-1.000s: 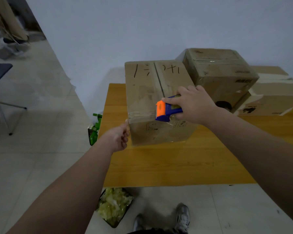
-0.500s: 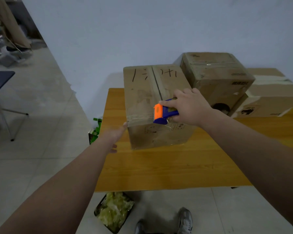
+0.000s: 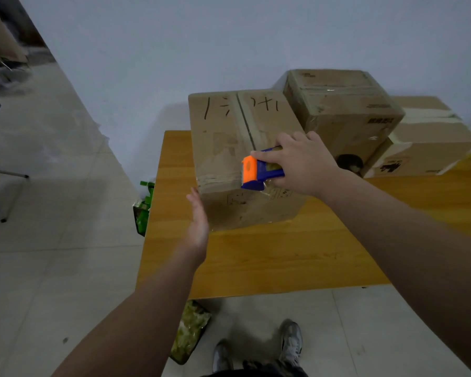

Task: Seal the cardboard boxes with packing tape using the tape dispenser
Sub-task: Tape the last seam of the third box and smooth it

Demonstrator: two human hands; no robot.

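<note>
A cardboard box (image 3: pixel 229 148) with black marks on its top stands at the left end of the wooden table (image 3: pixel 269 257). My right hand (image 3: pixel 302 164) grips a blue and orange tape dispenser (image 3: pixel 256 172) pressed on the box's top near its front edge, over the centre seam. Clear tape runs down from the dispenser onto the front face. My left hand (image 3: pixel 197 221) is flat and open beside the box's front left corner, at or just off the cardboard.
Two more cardboard boxes, a large box (image 3: pixel 346 110) and a lower flat box (image 3: pixel 430 142), stand behind on the right. A green packet (image 3: pixel 144 208) hangs off the table's left edge. A bag (image 3: pixel 191 330) lies on the floor by my shoes. A chair leg (image 3: pixel 6 197) stands at the left.
My left hand has dropped from the box's top left edge to its front left corner and opened flat. The right hand with the dispenser stays near the front edge.
</note>
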